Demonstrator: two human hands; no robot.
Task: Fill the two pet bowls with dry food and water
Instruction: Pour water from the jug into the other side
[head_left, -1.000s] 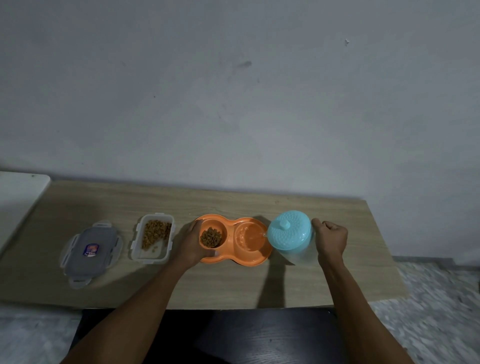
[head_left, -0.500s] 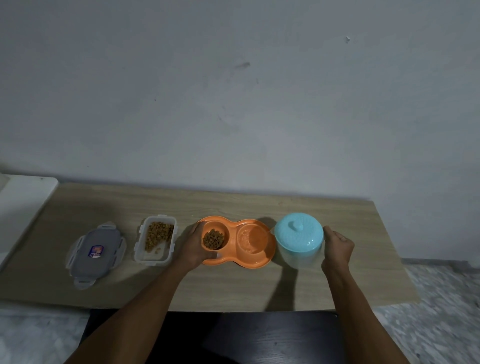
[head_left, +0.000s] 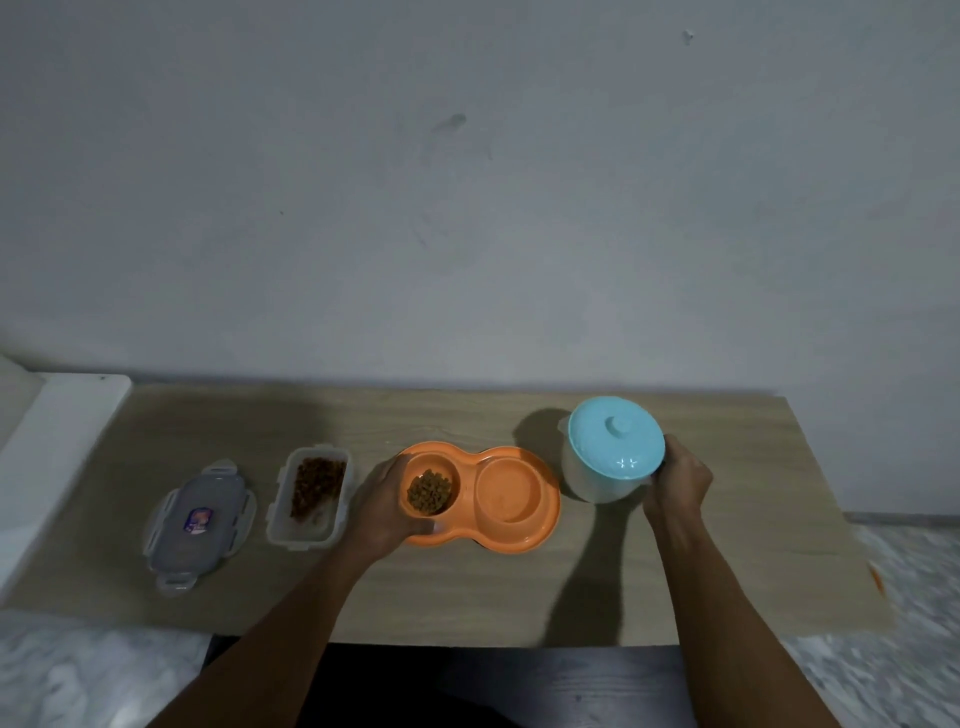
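Left hand (head_left: 382, 512): I see it gripping the left end of the orange plastic double pet bowl (head_left: 519, 530), thumb on the rim.
Brown dry food (head_left: 430, 491): in the compartment just beside that grip.
Right hand (head_left: 678, 480): curled round the upright clear plastic jug with pale blue lid (head_left: 615, 447).

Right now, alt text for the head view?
A person's left hand holds an orange double pet bowl, kibble in its left well; the right hand grips a blue-lidded jug on a wooden table. Open kibble tub sits left.
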